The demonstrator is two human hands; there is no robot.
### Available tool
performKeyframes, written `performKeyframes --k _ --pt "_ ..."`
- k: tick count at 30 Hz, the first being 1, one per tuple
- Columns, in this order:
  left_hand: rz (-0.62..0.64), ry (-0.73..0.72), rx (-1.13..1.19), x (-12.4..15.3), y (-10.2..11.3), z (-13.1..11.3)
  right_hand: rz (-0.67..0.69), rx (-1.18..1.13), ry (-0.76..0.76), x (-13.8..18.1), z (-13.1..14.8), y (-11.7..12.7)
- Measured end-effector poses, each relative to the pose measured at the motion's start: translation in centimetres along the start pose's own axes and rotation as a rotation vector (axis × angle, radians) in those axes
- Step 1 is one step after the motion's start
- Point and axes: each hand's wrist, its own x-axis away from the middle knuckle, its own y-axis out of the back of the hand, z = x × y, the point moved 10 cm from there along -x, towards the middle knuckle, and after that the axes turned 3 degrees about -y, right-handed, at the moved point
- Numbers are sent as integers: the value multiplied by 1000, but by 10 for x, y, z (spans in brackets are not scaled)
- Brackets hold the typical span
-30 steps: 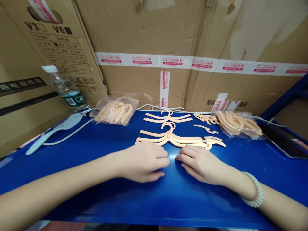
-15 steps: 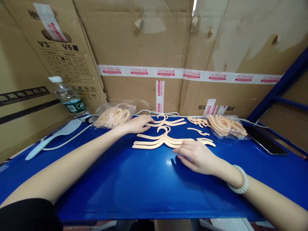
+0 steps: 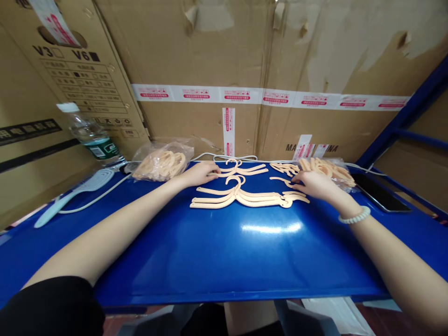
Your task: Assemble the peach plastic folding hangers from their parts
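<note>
A rear group of peach hangers (image 3: 250, 171) is laid just above the centre of the frame on the blue desk (image 3: 224, 261), and its left-hand ends are met by the left hand (image 3: 200, 174). The left grip is partly closed there, but whether anything is pinched cannot be told. In the right half of the frame, the right hand (image 3: 317, 185) is placed over a loose curved piece (image 3: 279, 179); its grip is loosely curled, with a narrow gap between thumb and forefinger, and a firm hold cannot be told. A front group of hangers (image 3: 259, 200) is set below, near mid-frame. Bagged pieces are seen beyond each hand, at left (image 3: 163, 163) and right (image 3: 338, 172).
</note>
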Motion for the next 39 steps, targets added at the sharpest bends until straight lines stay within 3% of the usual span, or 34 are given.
performKeyframes --k 5,11,15,21,23,25,27,29,33,39 --pt "-21 2 11 -4 7 -3 -3 -31 -19 1 4 1" --pt "-130 13 -2 0 39 -16 -15 -93 -31 2 1 3" --pt "-220 17 -11 17 56 -35 -35 -145 17 3 8 6" --pt "-339 -66 -22 59 54 -78 -74 -272 39 11 15 20" --pt "-395 -102 -9 72 49 -94 -125 -397 22 18 19 29" --pt "-432 -112 18 82 43 -105 -144 -716 -6 26 26 34" --pt "-449 -104 52 88 37 -111 -81 -1133 -50 32 38 28" --pt "-470 -106 63 93 33 -115 2 -1369 -101 36 53 19" --pt "-530 -109 53 100 33 -117 41 -1453 -155 38 68 11" --pt "-540 -85 116 103 29 -116 58 -1421 -162 35 67 8"
